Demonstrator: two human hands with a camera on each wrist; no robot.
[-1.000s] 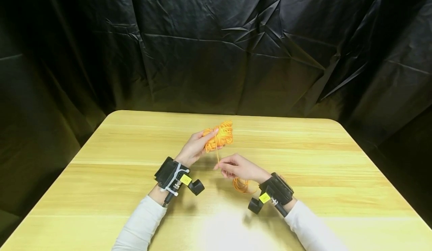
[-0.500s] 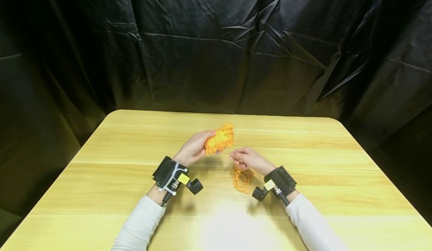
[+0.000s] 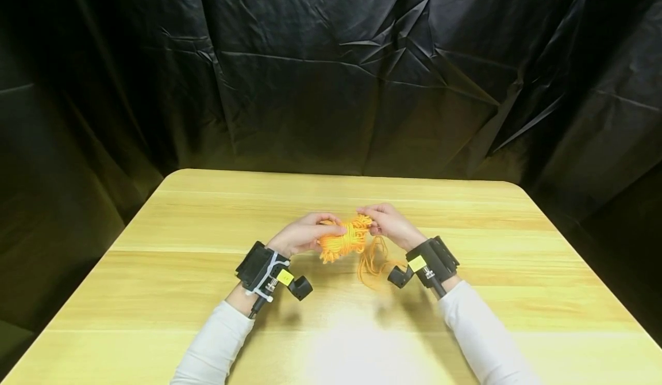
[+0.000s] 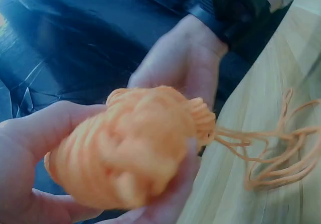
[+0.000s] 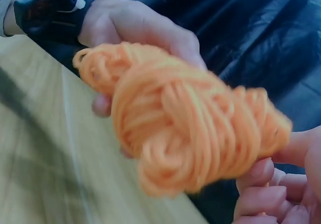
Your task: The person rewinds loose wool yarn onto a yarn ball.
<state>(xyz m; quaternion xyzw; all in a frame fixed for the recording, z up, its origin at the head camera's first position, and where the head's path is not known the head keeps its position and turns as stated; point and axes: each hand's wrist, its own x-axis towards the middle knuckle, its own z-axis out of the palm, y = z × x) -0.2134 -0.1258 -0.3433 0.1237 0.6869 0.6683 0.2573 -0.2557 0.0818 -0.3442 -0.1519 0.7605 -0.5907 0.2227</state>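
Observation:
My left hand (image 3: 302, 234) grips a thick bundle of orange cord (image 3: 345, 241), wound tightly round its middle with loops sticking out at both ends. In the left wrist view the thumb and fingers close round the wound cord (image 4: 135, 143). At the bundle's right end is my right hand (image 3: 394, 225), its fingers curled right by the end loops. In the right wrist view a thin strand shows between the curled fingers (image 5: 258, 199). Loose cord (image 3: 369, 264) trails from the bundle's right side down to the table.
The light wooden table (image 3: 181, 293) lies under both hands, with a bright glare at its front middle. Behind it hangs a black sheet (image 3: 310, 86). Each wrist wears a black strap (image 3: 262, 267) with a small camera.
The right hand has moved up and away from me, from below the bundle to its right end, carrying the strand. The left hand has tilted the bundle and brought it slightly nearer and rightward.

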